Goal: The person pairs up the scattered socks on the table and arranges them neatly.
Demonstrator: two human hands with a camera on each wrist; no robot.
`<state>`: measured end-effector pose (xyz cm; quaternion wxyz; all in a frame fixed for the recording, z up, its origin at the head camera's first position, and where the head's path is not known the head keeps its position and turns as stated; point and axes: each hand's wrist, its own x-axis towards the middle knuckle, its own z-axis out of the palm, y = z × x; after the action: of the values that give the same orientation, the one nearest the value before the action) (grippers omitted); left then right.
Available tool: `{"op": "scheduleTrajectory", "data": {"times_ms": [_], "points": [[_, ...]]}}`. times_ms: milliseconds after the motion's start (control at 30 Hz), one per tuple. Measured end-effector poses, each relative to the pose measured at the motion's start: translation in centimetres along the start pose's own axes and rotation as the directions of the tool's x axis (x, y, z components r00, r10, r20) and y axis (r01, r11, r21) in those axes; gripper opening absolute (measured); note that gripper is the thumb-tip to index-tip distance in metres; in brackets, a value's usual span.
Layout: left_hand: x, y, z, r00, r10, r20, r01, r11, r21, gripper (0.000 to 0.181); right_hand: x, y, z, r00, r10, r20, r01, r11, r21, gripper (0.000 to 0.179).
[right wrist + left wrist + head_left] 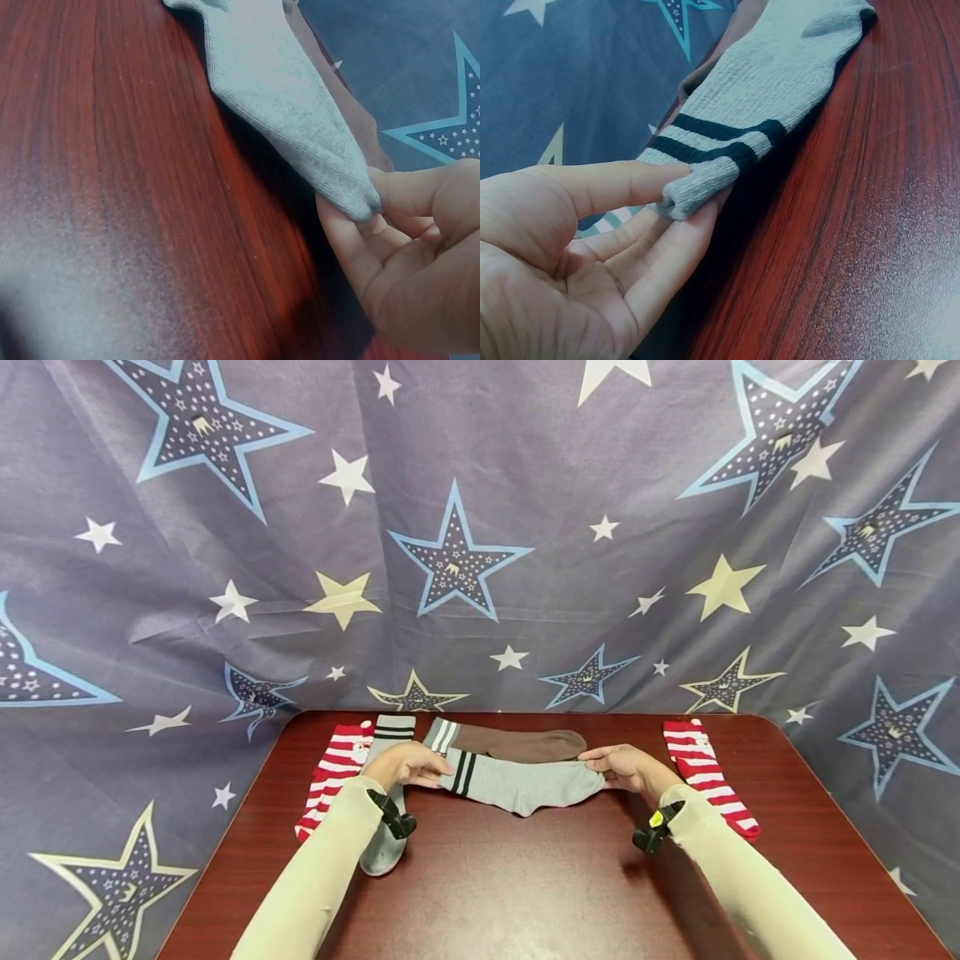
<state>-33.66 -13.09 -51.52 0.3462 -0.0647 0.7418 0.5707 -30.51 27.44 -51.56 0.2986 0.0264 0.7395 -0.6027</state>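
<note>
A grey sock (525, 783) with two black stripes is stretched sideways between both hands. My left hand (411, 765) pinches its cuff between thumb and fingers, as the left wrist view shows up close. At the other end my right hand (628, 768) pinches the toe. The heel sags in the middle of the span. Behind this sock lies a brown sock (525, 745) with white stripes on a grey cuff, partly covered by it. Another grey sock (384, 853) with black stripes lies lengthwise under the left wrist, its middle hidden by the hand.
On the far left of the dark red wooden table (510, 893) lies a red and white striped sock (330, 777). A matching striped sock (708, 775) lies on the right, beyond the right forearm. A star-patterned cloth (480, 652) hangs along the table's back edge.
</note>
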Motion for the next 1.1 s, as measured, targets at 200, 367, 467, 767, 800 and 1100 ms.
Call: {"op": "scheduleTrajectory", "data": {"times_ms": [200, 367, 467, 767, 800, 1100], "points": [[0.4, -0.1, 0.0, 0.999, 0.015, -0.033, -0.015, 1.0, -0.023, 0.007, 0.3, 0.2, 0.0, 1.0, 0.012, -0.029, -0.012, 1.0, -0.003, 0.046], [0.7, 0.1, 0.1, 0.998, 0.018, -0.058, -0.02, 0.999, -0.047, 0.009, 0.7, 0.1, 0.0, 1.0, 0.001, -0.028, -0.001, 1.0, 0.031, 0.047], [0.7, 0.3, 0.1, 0.997, 0.018, -0.069, -0.022, 0.998, -0.064, 0.01, 0.7, -0.2, 0.1, 0.999, 0.006, -0.04, -0.004, 0.999, 0.04, 0.046], [0.4, 0.6, -0.2, 0.998, -0.002, -0.055, -0.001, 0.999, -0.042, 0.018, 0.0, -0.9, -0.2, 1.0, 0.007, 0.001, -0.007, 1.0, 0.016, 0.049], [0.3, 0.6, -0.3, 0.999, -0.002, -0.047, 0.001, 1.0, -0.031, 0.022, -0.1, -1.0, -0.3, 1.0, 0.003, 0.01, -0.003, 1.0, 0.013, 0.049], [-0.2, 0.7, -0.3, 1.0, -0.027, 0.012, 0.026, 0.998, 0.055, 0.037, -0.4, -0.8, -0.5, 0.997, -0.019, 0.075, 0.018, 1.0, 0.014, 0.05]]}}
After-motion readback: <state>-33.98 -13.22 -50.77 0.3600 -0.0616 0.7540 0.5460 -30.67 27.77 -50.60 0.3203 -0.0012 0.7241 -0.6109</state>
